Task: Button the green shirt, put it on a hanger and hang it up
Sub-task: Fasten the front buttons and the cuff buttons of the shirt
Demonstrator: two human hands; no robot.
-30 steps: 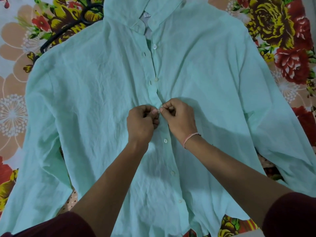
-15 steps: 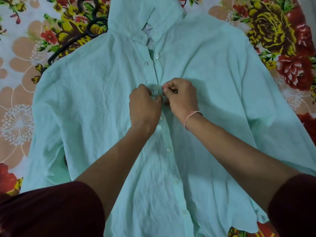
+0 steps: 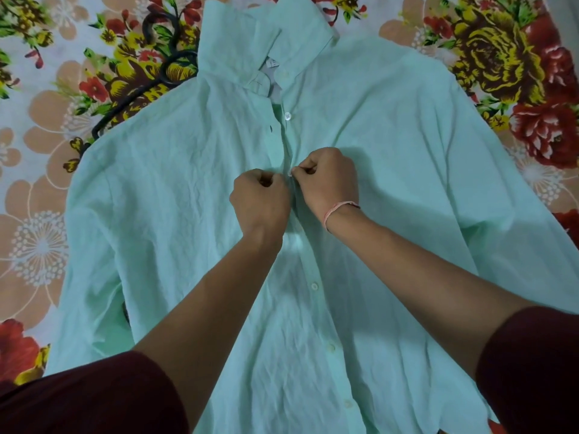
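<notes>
Hands [image 3: 260, 198] [image 3: 329, 180] pinch green shirt [image 3: 407, 145] | hanger [image 3: 138, 97] partly beneath shirt | floral sheet [image 3: 34, 170]

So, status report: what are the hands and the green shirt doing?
Left hand, right hand pinching placket mid-chest. Green shirt flat, upper button undone. Hanger partly under its shoulder, nothing blocking.

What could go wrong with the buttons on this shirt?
1. The left hand and right hand both pinch the shirt front where its edges meet. The button there is hidden, so it might go into the wrong hole and leave the front crooked.
2. The top button near the collar is undone and could be forgotten.
3. The hanger lies partly under the shirt's shoulder, so pulling it out might drag the cloth.
</notes>
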